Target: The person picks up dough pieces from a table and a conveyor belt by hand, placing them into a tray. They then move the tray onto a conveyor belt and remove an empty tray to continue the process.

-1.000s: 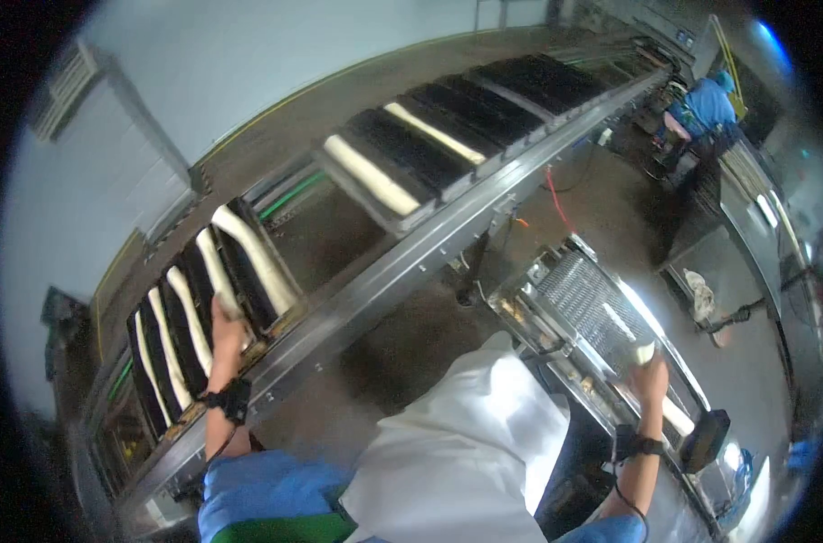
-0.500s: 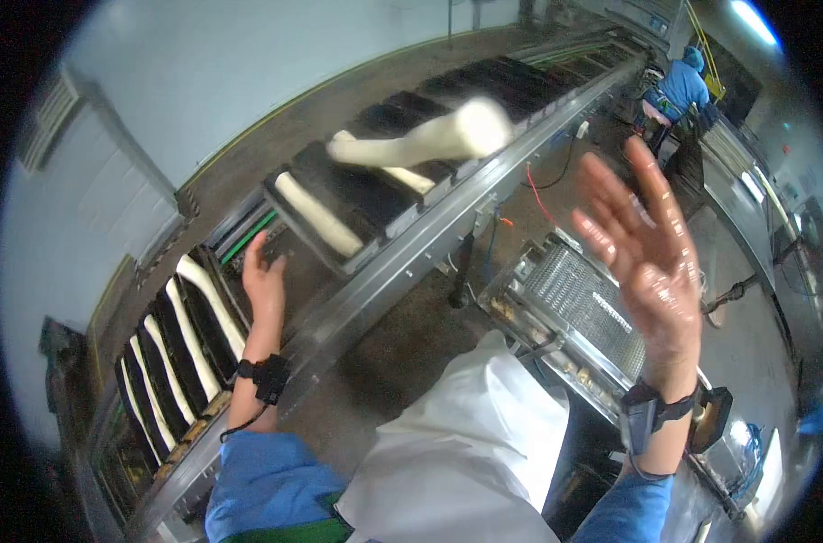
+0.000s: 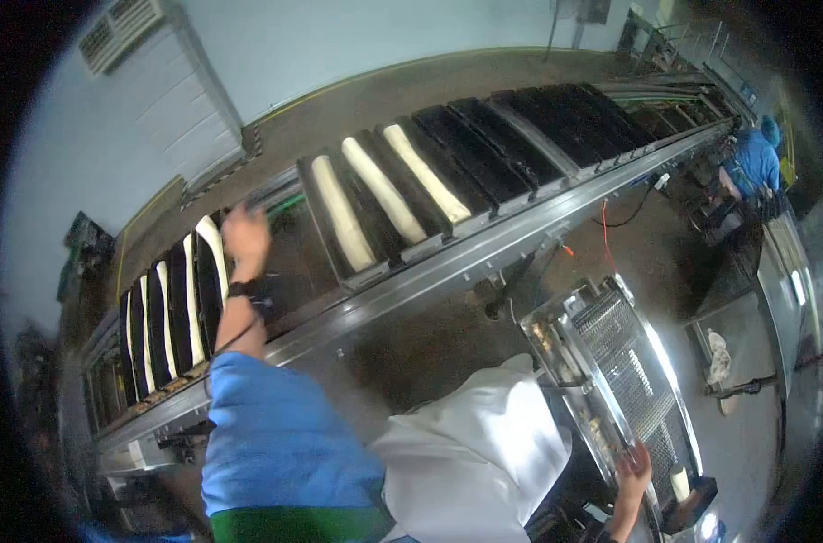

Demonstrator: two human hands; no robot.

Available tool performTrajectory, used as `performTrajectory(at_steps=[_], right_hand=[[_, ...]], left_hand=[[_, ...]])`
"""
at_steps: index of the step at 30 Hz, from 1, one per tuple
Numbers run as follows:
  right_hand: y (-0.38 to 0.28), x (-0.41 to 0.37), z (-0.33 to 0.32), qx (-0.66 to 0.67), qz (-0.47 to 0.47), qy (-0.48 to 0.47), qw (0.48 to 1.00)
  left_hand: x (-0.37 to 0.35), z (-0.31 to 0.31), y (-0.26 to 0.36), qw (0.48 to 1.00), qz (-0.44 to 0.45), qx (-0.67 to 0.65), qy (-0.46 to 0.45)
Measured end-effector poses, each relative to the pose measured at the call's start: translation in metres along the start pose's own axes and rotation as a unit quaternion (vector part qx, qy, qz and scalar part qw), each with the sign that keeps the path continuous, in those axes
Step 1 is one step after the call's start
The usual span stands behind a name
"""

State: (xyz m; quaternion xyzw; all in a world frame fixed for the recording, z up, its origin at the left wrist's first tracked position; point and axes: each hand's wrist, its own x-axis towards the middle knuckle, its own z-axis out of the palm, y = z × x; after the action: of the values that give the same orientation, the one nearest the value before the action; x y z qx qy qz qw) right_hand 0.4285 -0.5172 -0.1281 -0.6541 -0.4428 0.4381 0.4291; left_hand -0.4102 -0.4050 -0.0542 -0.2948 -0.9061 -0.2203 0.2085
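Note:
My left hand (image 3: 247, 240) is at the far side of the long conveyor, beside the nearest black pan of the left-hand group. Motion smears its fingers. A long pale dough strip (image 3: 213, 253) lies in that pan, right by the hand. My right hand (image 3: 633, 469) is low at the right, its fingers extended over the side rail of a small mesh conveyor (image 3: 631, 362), with nothing visible in them. A short dough piece (image 3: 680, 483) sits on the mesh just right of it. Across the gap, three dough strips (image 3: 382, 188) lie in black pans.
Several bare black pans (image 3: 484, 145) continue along the conveyor to the upper right. A metal rail (image 3: 411, 288) runs along its near side. A co-worker in blue (image 3: 754, 163) stands at the far right. My white apron (image 3: 475, 443) fills the bottom middle.
The dough strip that was in mid-air now lies in a pan. My raised right hand has dropped to the mesh conveyor. My left hand has moved against the left pans; the view has shifted.

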Motion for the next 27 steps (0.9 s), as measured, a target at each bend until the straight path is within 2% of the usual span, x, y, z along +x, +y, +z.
performTrajectory(at_steps=[1,2,3,4,5,6,7,8,9,10,11,12,13,15,16,18,19,20,22,23,24,25,26,27], right_hand=[[0.015,-0.001,-0.018,0.002,0.004,0.005,1.0],[0.026,-0.001,-0.033,-0.008,0.017,0.029,0.999],[0.035,0.004,-0.048,-0.019,0.031,0.053,0.998],[0.044,0.006,-0.055,-0.039,0.029,0.11,0.993],[0.072,0.016,-0.071,-0.07,-0.057,0.131,0.987],[0.041,0.023,-0.064,-0.101,-0.037,0.119,0.987],[0.066,0.042,-0.082,-0.09,-0.047,0.125,0.987],[-0.018,0.041,-0.049,-0.103,0.051,0.078,0.99],[0.01,0.057,-0.058,-0.112,-0.005,0.126,0.986],[0.005,0.078,-0.051,-0.085,-0.048,0.134,0.986],[0.002,0.091,-0.053,-0.206,-0.031,0.152,0.966],[-0.008,0.093,-0.048,-0.122,-0.037,0.156,0.979],[-0.023,0.101,-0.039,-0.154,-0.025,0.175,0.972],[-0.026,0.108,-0.05,-0.36,-0.12,0.199,0.904],[-0.024,0.114,-0.053,-0.356,-0.118,0.205,0.904],[-0.02,0.134,-0.065,-0.505,-0.088,0.236,0.826],[-0.02,0.14,-0.069,-0.506,-0.092,0.231,0.826],[-0.019,0.146,-0.072,-0.514,-0.018,0.202,0.834],[-0.01,0.152,-0.073,-0.526,0.125,0.146,0.829],[-0.006,0.147,-0.069,-0.528,0.121,0.141,0.829],[-0.005,0.139,-0.062,-0.564,0.1,0.154,0.805],[0.0,0.129,-0.056,-0.598,0.078,0.167,0.78],[0.023,0.136,-0.063,-0.616,0.047,0.174,0.767],[0.031,0.136,-0.059,-0.647,0.019,0.187,0.739]], left_hand=[[0.024,0.035,-0.093,0.959,0.186,0.212,-0.009],[0.031,0.053,-0.194,0.798,0.37,0.429,0.206],[0.009,0.002,-0.211,0.87,0.306,0.384,-0.047],[-0.008,-0.027,-0.187,0.877,0.106,0.443,-0.152],[0.02,0.034,-0.324,0.975,0.036,0.211,-0.05],[0.015,0.012,-0.324,0.97,-0.004,0.224,-0.098],[0.016,0.006,-0.309,0.977,-0.031,0.185,-0.103],[0.019,0.005,-0.299,0.982,-0.052,0.15,-0.106],[0.022,0.004,-0.284,0.985,-0.065,0.12,-0.108],[0.021,-0.002,-0.278,0.986,-0.08,0.101,-0.105],[0.018,-0.005,-0.273,0.987,-0.09,0.08,-0.103],[0.016,-0.007,-0.268,0.988,-0.096,0.062,-0.103],[0.007,-0.019,-0.272,0.988,-0.108,0.051,-0.096],[-0.008,-0.032,-0.281,0.989,-0.121,0.023,-0.078],[-0.017,-0.04,-0.293,0.989,-0.133,0.003,-0.062],[-0.041,-0.055,-0.33,0.987,-0.148,-0.05,-0.027],[-0.05,-0.066,-0.336,0.984,-0.142,-0.107,0.002],[-0.061,-0.066,-0.345,0.971,-0.091,-0.212,0.064],[-0.063,-0.075,-0.357,0.981,-0.08,-0.174,0.022],[-0.066,-0.087,-0.352,0.985,-0.073,-0.154,0.002],[-0.058,-0.112,-0.268,0.971,-0.02,0.218,-0.093],[-0.06,-0.111,-0.193,0.958,-0.184,0.21,0.072],[-0.062,-0.11,-0.119,0.902,-0.316,0.146,0.257],[-0.043,-0.074,-0.225,0.988,-0.03,0.036,0.149]])
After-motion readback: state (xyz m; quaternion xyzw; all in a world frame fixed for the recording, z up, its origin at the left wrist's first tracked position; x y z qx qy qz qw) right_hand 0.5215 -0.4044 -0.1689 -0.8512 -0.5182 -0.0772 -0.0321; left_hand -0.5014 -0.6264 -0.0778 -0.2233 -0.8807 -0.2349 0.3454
